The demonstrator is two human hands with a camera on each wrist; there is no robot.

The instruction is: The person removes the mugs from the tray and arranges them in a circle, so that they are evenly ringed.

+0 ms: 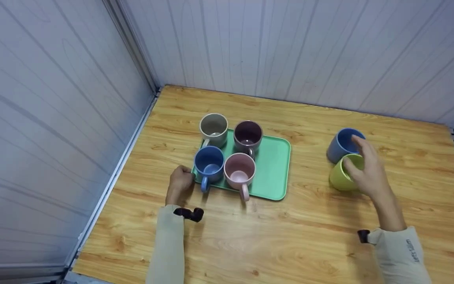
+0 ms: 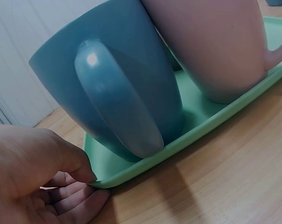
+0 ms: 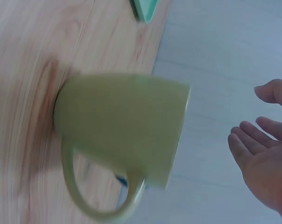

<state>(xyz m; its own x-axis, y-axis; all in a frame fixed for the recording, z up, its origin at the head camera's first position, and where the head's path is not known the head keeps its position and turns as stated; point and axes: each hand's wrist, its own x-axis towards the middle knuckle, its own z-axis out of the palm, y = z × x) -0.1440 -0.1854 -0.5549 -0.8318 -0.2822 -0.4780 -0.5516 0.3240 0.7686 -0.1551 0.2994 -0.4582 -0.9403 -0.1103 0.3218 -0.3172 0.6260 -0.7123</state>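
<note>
At the near-left corner of a green tray (image 1: 270, 169), my left hand (image 1: 181, 179) pinches the rim between thumb and fingers. Beside that hand on the tray stands a blue mug (image 2: 131, 88), with a pink mug (image 1: 235, 182) to its right. Behind them are a grey mug (image 1: 217, 139) and a dark purple mug (image 1: 246, 145), all upright. My right hand (image 1: 371, 173) hovers over a yellow-green mug (image 3: 117, 121), thumb and fingers spread. In the right wrist view a gap separates the fingers from that mug's rim. Another blue mug (image 1: 335, 150) stands just behind it.
The wooden table (image 1: 235, 240) carries everything. A white panel wall (image 1: 274, 55) closes off the back, and another wall (image 1: 53, 118) runs along the left. Bare green surface shows on the tray's right part, and a stretch of table separates it from the two right-hand mugs.
</note>
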